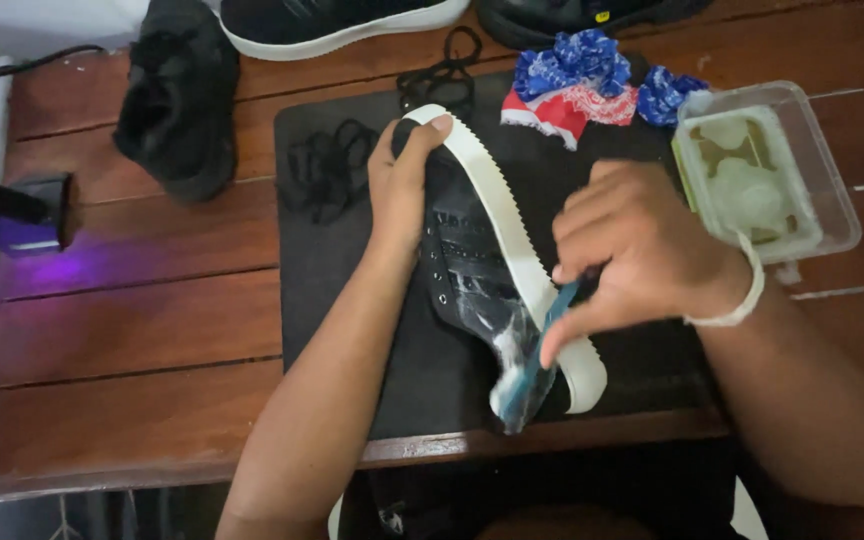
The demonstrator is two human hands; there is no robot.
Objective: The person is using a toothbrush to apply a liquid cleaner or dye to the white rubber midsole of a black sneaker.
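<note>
Left hand (pixel 404 185) gripped the toe of a black shoe (pixel 472 260) lying sideways on a black mat (pixel 352 300). Right hand (pixel 637 250) clenched a teal brush (pixel 532 370) against its foamy upper. Clear rectangular plastic container (pixel 762 170) stood just right.

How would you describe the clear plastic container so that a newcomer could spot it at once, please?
Start at the black mat on the wooden table. Off its far right corner sits the clear plastic container, beyond the right hand. Unlike the red and blue cloths beside it, it is rigid, see-through and pale green inside.
</note>
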